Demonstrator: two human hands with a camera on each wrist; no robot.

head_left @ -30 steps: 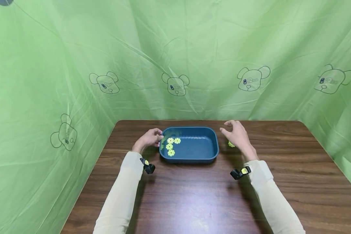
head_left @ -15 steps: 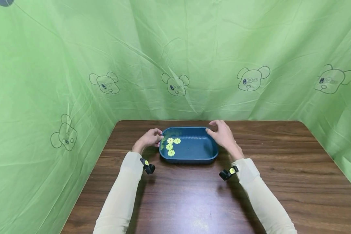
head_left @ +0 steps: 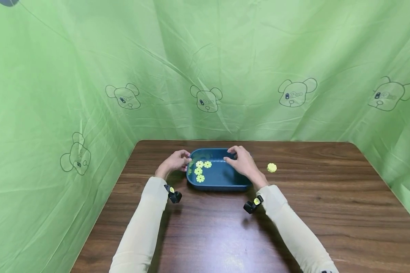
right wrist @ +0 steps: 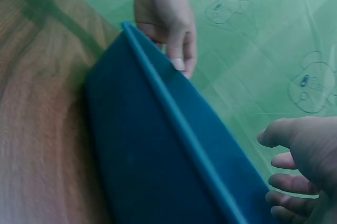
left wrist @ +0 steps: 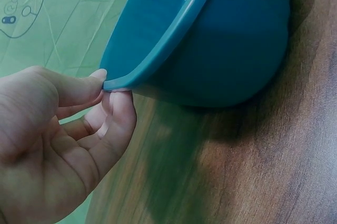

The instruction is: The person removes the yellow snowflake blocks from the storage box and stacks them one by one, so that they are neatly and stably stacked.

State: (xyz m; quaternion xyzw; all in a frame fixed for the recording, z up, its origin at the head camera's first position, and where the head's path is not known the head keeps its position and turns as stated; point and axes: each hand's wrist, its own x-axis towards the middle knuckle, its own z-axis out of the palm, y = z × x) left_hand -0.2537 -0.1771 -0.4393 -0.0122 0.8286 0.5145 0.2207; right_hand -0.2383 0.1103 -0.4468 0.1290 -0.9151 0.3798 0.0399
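Observation:
A dark blue plastic tray (head_left: 222, 188) with rounded corners stands on the table. Its left rim is pinched between the thumb and fingers of my left hand (head_left: 173, 162), as the left wrist view (left wrist: 58, 134) also shows. Several yellow flower-shaped pieces (head_left: 198, 171) lie in the tray's left part. Over the tray's right half hovers my right hand (head_left: 243, 162), thumb and fingers apart and loosely bent. Nothing can be seen between those fingers (right wrist: 292, 184) in the right wrist view. Another yellow flower-shaped piece (head_left: 271, 167), perhaps a small stack, lies on the table right of the tray.
The brown wood-grain table (head_left: 205, 223) has rounded far corners. A green curtain (head_left: 245, 57) with printed mouse-like heads hangs behind and along both sides. Each wrist wears a strap with a small black camera (head_left: 174, 195).
My right hand has moved left from above the yellow piece on the table to over the tray, uncovering that piece. My left hand and the tray have stayed in place.

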